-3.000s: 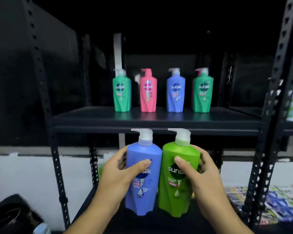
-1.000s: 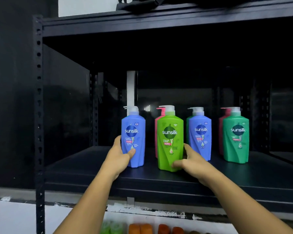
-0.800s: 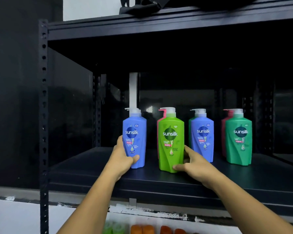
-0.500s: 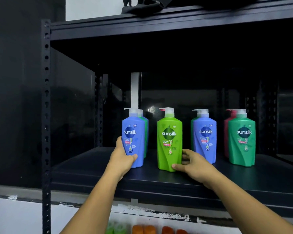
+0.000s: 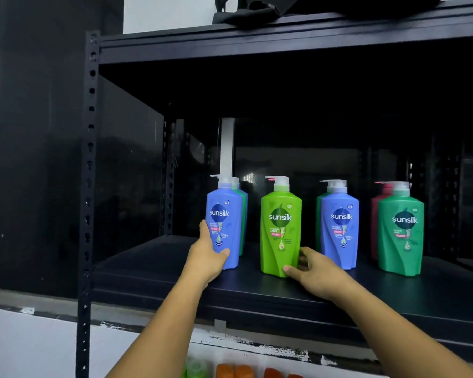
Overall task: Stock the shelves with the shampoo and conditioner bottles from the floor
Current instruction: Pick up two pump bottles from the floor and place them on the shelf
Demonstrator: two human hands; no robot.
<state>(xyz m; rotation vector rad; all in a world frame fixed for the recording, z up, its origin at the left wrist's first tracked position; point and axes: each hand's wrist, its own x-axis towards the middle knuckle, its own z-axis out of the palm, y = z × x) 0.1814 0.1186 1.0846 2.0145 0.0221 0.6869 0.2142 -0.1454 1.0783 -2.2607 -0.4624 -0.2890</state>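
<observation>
Setting down: the blue bottle [image 5: 224, 225] and the lime green bottle [image 5: 281, 227] both appear to stand upright on the shelf [image 5: 257, 296]. By my reading, the step is to square them into the front row and let go.
Left grip: the left grip [image 5: 206, 259] is left of the lime green bottle, holding the blue bottle low with the thumb across its front and the fingers behind.
Right grip: the right grip [image 5: 316, 271] is at the lime green bottle's lower right, holding it with the thumb tip on its base front and the fingers curled round its side.
Doing it well: press each base flat, turn the labels forward, and loosen one grip at a time. The bottles are tall, so a nudge up high would likely tip them.
Front edge: a bare strip of shelf lies in front of the lime green bottle, so its base is not at the lip.
Right side: a second blue bottle [image 5: 340, 230] stands near the lime green bottle, and the right fingers sit in that gap. It seems safer to draw back toward the front than sideways.
Further right: a dark green bottle [image 5: 400, 230] stands with a red bottle [image 5: 375, 214] behind it.
Left side: beyond the blue bottle the shelf is bare out to the upright post [image 5: 89, 186].
Behind: another green bottle [image 5: 243, 214] stands just behind the blue bottle, leaving little room to push back.
Above: the upper shelf [image 5: 284, 36] is well above the pumps.
</observation>
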